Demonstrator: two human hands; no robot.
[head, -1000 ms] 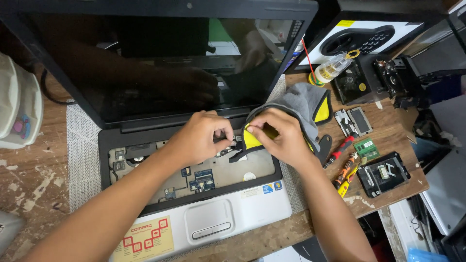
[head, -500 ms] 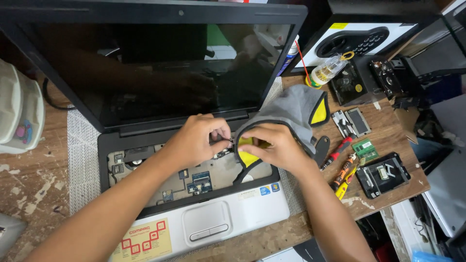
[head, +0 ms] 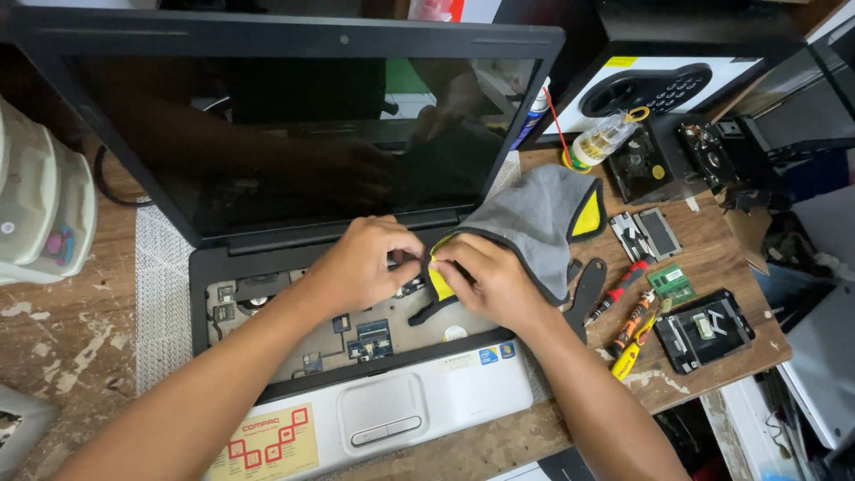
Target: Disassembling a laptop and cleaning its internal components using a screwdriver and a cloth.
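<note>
- both hands meet over the open keyboard bay: my right hand (head: 494,281) is closed on the grey and yellow cloth (head: 534,223), pinching its yellow edge, and my left hand (head: 361,263) is curled with the fingertips pressed at the same spot; i cannot tell if the left one holds the cloth or only touches it.
- laptop (head: 294,160) stands open on the wooden table (head: 53,356), its screen dark, the keyboard removed so i see the bare boards and small connectors inside.
- the cloth lies partly on the laptop's right side and partly on the table, with the far end spread toward the upper right.
- white plastic container (head: 40,209) stands at the left edge of the table, apart from the laptop.
- black box with a keypad (head: 663,89) is behind, at the upper right.
- black drive bracket (head: 708,330) lies near the right table edge.
- small clear bottle (head: 606,135) lies on its side near the box.
- two screwdrivers, one red (head: 619,289) and one orange and yellow (head: 634,334), lie just beside my right forearm.
- green memory module (head: 671,285) lies between the screwdrivers and the bracket.
</note>
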